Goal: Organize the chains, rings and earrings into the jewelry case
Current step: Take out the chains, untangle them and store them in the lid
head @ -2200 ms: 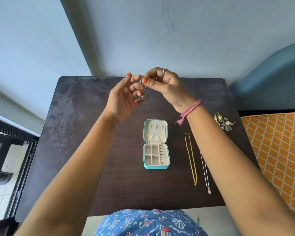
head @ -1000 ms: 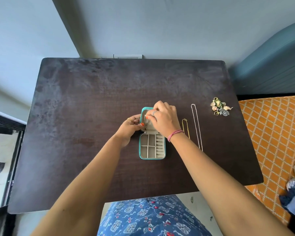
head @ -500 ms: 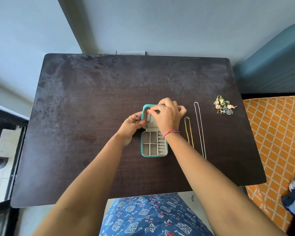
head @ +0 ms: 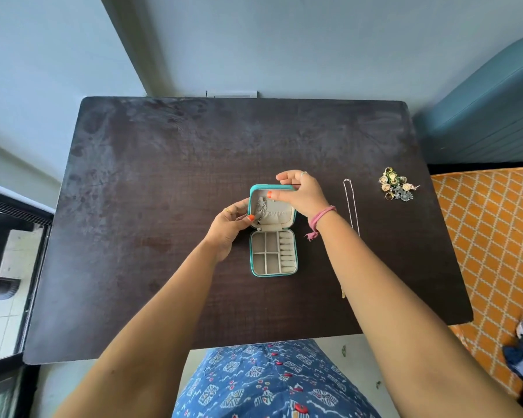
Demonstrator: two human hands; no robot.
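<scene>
A small teal jewelry case (head: 296, 254) lies open mid-table, its cream lid (head: 279, 217) tilted up. A thin silver chain (head: 262, 207) with a dark pendant hangs inside the lid at its left. My left hand (head: 227, 231) grips the lid's left edge, thumb beside the pendant. My right hand (head: 304, 195) pinches the lid's top edge. The case's compartments and ring rolls hold nothing. A second silver chain (head: 351, 203) lies to the right. Only the tip of a gold chain (head: 343, 294) shows past my right forearm. A pile of rings and earrings (head: 396, 184) sits further right.
The dark wooden table (head: 163, 206) stands against a pale wall. A blue upholstered seat (head: 483, 116) and an orange patterned rug (head: 489, 242) are to the right. A dark window frame (head: 27, 282) runs along the left.
My hands came down from mid-air to the case with the silver chain, which now hangs in the lid. My right hand shifted from the lid's inside to its top edge.
</scene>
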